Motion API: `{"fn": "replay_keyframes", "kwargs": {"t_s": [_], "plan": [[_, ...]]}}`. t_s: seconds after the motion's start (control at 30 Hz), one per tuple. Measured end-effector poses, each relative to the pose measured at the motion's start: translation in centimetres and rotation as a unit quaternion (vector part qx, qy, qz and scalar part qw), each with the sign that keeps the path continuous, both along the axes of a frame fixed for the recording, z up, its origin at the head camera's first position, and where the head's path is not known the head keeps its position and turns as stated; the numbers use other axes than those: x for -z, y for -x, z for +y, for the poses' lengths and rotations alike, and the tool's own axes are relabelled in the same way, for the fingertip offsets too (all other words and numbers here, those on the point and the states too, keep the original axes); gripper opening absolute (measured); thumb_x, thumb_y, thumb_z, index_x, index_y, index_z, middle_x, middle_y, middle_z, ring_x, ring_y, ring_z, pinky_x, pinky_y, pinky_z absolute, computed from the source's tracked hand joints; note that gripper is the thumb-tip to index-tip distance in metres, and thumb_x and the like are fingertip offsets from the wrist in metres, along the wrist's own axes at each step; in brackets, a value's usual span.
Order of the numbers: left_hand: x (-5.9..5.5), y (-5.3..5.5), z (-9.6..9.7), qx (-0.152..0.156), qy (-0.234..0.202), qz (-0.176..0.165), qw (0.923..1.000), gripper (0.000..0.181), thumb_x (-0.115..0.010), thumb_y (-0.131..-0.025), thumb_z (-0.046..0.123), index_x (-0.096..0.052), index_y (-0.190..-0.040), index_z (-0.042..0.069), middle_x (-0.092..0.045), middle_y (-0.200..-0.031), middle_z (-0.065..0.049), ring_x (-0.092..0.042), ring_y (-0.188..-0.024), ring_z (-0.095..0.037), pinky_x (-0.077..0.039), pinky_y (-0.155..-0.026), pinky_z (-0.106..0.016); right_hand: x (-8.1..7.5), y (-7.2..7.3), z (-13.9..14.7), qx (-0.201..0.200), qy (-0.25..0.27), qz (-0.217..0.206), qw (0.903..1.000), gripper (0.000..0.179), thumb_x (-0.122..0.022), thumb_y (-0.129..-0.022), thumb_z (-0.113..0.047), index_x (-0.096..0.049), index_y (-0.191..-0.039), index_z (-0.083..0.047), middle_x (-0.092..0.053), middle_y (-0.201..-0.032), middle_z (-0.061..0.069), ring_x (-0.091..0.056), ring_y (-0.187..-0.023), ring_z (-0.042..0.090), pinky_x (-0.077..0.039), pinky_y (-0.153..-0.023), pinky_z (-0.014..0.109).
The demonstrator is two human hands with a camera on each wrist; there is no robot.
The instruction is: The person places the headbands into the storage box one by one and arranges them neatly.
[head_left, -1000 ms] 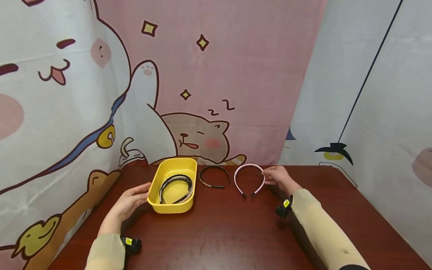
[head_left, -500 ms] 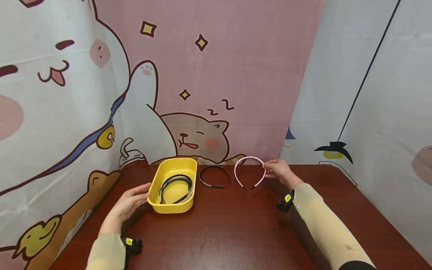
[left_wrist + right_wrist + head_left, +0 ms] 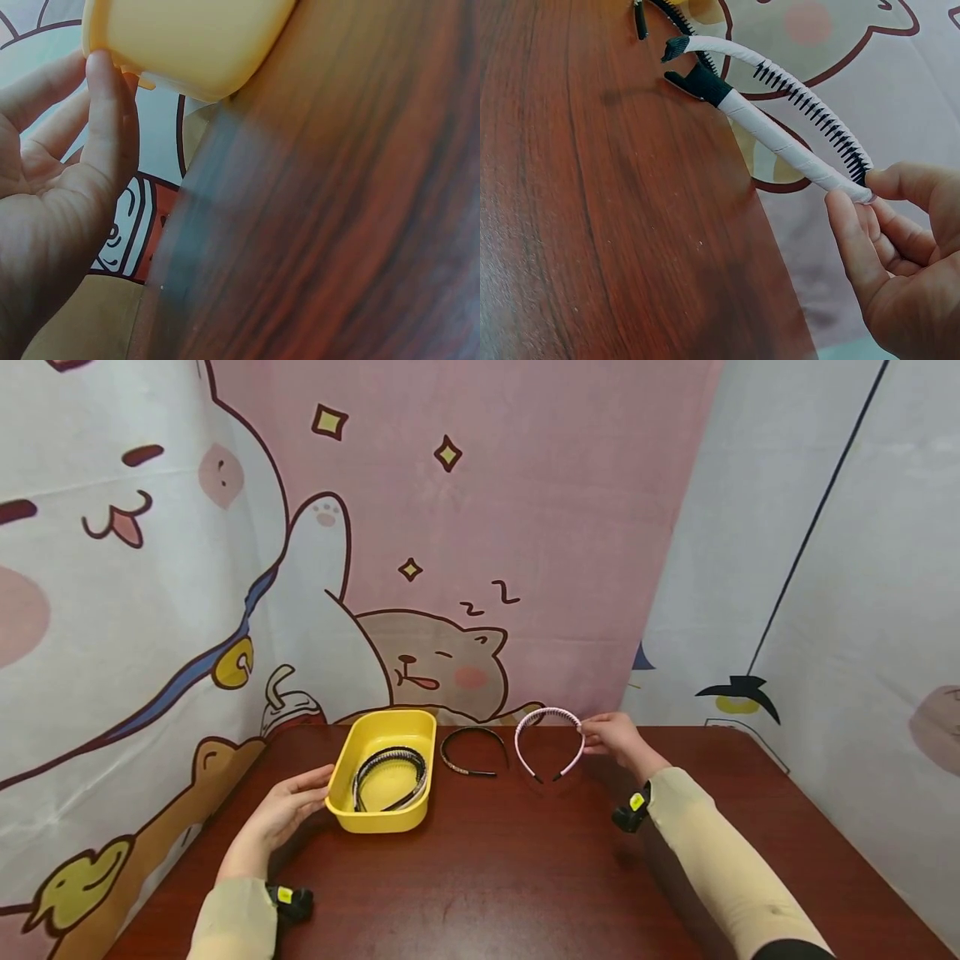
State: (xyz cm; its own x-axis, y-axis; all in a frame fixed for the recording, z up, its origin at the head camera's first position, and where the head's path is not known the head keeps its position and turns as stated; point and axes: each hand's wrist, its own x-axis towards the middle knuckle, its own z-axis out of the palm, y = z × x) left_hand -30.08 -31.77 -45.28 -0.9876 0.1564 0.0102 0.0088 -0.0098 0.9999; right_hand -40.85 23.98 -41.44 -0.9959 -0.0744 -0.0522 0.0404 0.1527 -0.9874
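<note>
My right hand pinches a pale pink headband with a row of black teeth and dark end tips. The headband is held up at the table's far side, its two ends pointing down toward the wood. My left hand touches the outside of a yellow plastic basin, its fingertips right at the left rim and its fingers fairly straight. Inside the basin lie dark headbands in a loose stack. Between basin and pink headband, a thin black headband with a patterned side lies on the table.
The brown wooden table reaches back to a cartoon-printed cloth hanging along its far edge. More printed cloth hangs at the right. Each wrist carries a small black camera, as on the left wrist camera.
My right hand has lifted the pink headband and carried it slightly away from me, then a little leftward. My left hand and the basin have stayed in place.
</note>
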Motion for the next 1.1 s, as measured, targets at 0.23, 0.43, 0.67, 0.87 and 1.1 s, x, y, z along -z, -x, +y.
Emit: {"fn": "replay_keyframes", "kwargs": {"t_s": [0.23,0.43,0.67,0.87,1.1], "plan": [[0.0,0.1,0.0,0.005,-0.001,0.007,1.0000,0.058,-0.057,-0.095,0.000,-0.030,-0.146,-0.011,-0.048,-0.138,-0.022,-0.062,-0.107,-0.013,-0.051,-0.087,-0.025,0.2,-0.3,-0.8,-0.006,0.003,0.006,1.0000,0.034,-0.058,-0.093,-0.001,-0.052,-0.118,0.022,-0.064,-0.077,0.005,-0.063,-0.066,0.014,-0.058,-0.067,0.036],[-0.2,0.3,0.2,-0.008,-0.011,-0.006,0.9999,0.058,-0.060,-0.094,0.002,-0.034,-0.145,-0.010,-0.057,-0.132,-0.012,-0.062,-0.107,-0.015,-0.052,-0.087,-0.026,0.0,-0.6,-1.4,-0.005,0.010,0.001,0.9999,0.035,-0.059,-0.093,-0.002,-0.053,-0.119,0.021,-0.064,-0.078,0.006,-0.063,-0.067,0.016,-0.058,-0.066,0.035],[-0.2,0.0,0.2,-0.009,-0.013,-0.005,0.9999,0.056,-0.059,-0.095,0.003,-0.036,-0.144,-0.009,-0.058,-0.130,-0.011,-0.062,-0.107,-0.015,-0.052,-0.087,-0.026,-0.4,-0.3,-2.2,-0.009,0.021,0.004,0.9997,0.034,-0.058,-0.093,-0.001,-0.052,-0.118,0.021,-0.064,-0.077,0.004,-0.063,-0.066,0.014,-0.058,-0.072,0.040],[0.0,-0.2,0.0,-0.009,-0.011,-0.009,0.9999,0.059,-0.061,-0.094,0.004,-0.034,-0.145,-0.008,-0.060,-0.125,-0.003,-0.062,-0.105,-0.011,-0.051,-0.088,-0.025,-0.9,-0.1,-3.5,-0.008,0.029,0.014,0.9994,0.035,-0.058,-0.093,-0.002,-0.052,-0.119,0.022,-0.063,-0.078,0.004,-0.063,-0.066,0.013,-0.057,-0.075,0.042],[0.3,0.1,0.0,-0.004,-0.004,-0.006,1.0000,0.060,-0.060,-0.094,0.004,-0.033,-0.145,-0.009,-0.059,-0.126,-0.005,-0.062,-0.105,-0.011,-0.051,-0.089,-0.026,-1.7,-0.1,-5.1,-0.015,0.036,0.019,0.9990,0.034,-0.057,-0.093,-0.002,-0.054,-0.119,0.020,-0.064,-0.080,0.007,-0.063,-0.068,0.016,-0.056,-0.077,0.044]]}}
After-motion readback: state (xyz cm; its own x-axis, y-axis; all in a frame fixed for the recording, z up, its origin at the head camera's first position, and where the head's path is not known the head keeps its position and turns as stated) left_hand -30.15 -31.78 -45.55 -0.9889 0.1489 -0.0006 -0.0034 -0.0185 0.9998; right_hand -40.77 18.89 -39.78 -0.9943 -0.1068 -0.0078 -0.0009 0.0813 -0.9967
